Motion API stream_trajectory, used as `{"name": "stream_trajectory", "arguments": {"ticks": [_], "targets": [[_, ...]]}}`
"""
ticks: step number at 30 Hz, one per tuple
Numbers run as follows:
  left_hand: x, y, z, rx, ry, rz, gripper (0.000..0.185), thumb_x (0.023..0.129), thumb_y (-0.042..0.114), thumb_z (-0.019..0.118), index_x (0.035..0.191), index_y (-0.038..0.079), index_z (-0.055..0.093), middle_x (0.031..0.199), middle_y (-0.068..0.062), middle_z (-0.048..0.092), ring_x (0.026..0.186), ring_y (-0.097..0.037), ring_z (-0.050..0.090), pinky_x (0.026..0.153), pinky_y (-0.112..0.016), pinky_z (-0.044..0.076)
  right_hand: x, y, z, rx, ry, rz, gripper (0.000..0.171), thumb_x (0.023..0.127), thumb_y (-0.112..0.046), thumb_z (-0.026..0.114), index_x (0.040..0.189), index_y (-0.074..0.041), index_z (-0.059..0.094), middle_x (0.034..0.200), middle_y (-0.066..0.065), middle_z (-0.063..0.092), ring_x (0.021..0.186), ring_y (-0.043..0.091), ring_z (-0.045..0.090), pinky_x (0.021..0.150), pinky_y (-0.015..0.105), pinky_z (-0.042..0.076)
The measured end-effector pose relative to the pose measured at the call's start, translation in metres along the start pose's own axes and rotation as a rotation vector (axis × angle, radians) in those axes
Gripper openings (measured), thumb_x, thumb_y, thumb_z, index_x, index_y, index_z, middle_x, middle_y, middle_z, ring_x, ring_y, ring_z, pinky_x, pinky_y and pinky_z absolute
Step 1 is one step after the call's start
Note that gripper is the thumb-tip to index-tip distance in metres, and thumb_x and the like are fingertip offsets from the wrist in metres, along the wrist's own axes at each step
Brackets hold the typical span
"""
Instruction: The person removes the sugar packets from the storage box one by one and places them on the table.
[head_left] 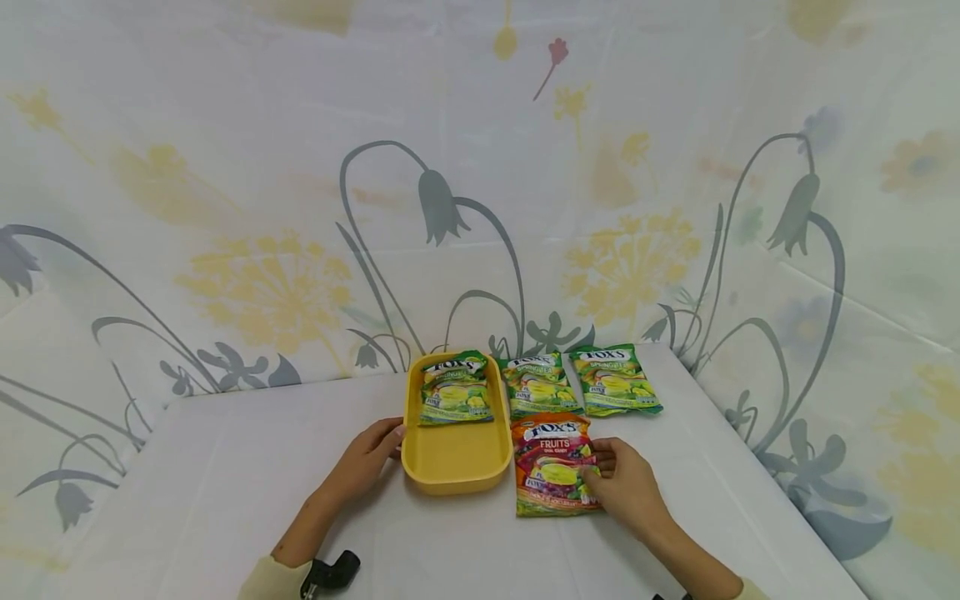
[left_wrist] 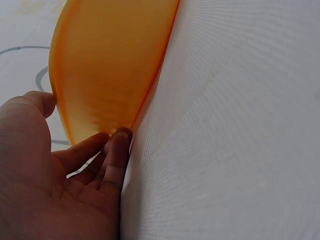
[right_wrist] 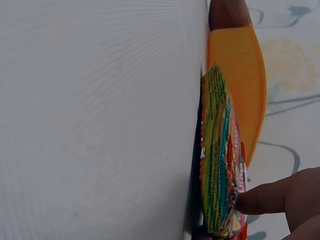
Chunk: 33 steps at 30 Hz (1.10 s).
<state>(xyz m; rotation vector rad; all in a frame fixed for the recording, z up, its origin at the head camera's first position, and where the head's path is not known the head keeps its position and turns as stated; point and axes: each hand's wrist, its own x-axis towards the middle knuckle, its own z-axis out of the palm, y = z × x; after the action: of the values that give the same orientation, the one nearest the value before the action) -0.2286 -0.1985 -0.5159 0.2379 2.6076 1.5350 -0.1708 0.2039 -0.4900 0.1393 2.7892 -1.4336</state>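
My left hand [head_left: 367, 457] is at the left side of a yellow plastic tray [head_left: 457, 458], its thumb on the rim and its fingertips [left_wrist: 120, 142] against the outer wall. A green Fox's candy bag [head_left: 453, 392] lies in the back part of that tray. Just right of the tray is a red-orange Fox's Fruits candy bag [head_left: 553, 479]. My right hand [head_left: 626, 483] pinches its right edge, the thumb [right_wrist: 260, 199] pressing on the printed front. In the right wrist view the bag's striped back [right_wrist: 215, 160] faces the white table.
Two more green Fox's bags, one behind the red bag [head_left: 538, 387] and one farther right [head_left: 615, 382], lie near the back of the white table [head_left: 247, 467]. A flower-printed sheet [head_left: 465, 108] rises behind and beside the table.
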Motion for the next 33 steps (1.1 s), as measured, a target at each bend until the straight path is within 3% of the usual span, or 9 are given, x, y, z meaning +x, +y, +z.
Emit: {"name": "stream_trajectory", "arguments": {"ticks": [11,18,33], "targets": [[0.001,-0.001,0.001,-0.002,-0.002,-0.002,0.050,0.114,0.038,0.049,0.150,0.004,0.057,0.138,-0.009,0.067,0.105,-0.016,0.069,0.101,-0.041,0.057,-0.002,-0.010,-0.002,-0.103,0.103,-0.142,0.043,0.095,-0.012,0.073,0.133,0.004,0.061,0.129,0.020,0.061,0.125,0.038,0.054,0.108,0.058,0.047],[0.000,-0.002,-0.001,-0.002,-0.003,0.003,0.051,0.114,0.038,0.049,0.150,0.003,0.057,0.137,-0.009,0.067,0.105,-0.016,0.069,0.100,-0.041,0.057,-0.001,-0.025,0.006,-0.058,0.123,-0.237,0.038,0.096,-0.005,0.073,0.132,0.002,0.063,0.129,0.016,0.066,0.126,0.037,0.059,0.109,0.057,0.048],[0.001,-0.004,-0.001,-0.004,-0.001,0.004,0.050,0.114,0.037,0.049,0.149,0.003,0.057,0.135,-0.008,0.068,0.102,-0.015,0.069,0.098,-0.035,0.056,0.010,-0.064,0.037,0.043,0.072,-0.297,0.044,0.097,-0.008,0.073,0.139,-0.001,0.062,0.131,0.014,0.068,0.119,0.030,0.066,0.103,0.050,0.055]]}}
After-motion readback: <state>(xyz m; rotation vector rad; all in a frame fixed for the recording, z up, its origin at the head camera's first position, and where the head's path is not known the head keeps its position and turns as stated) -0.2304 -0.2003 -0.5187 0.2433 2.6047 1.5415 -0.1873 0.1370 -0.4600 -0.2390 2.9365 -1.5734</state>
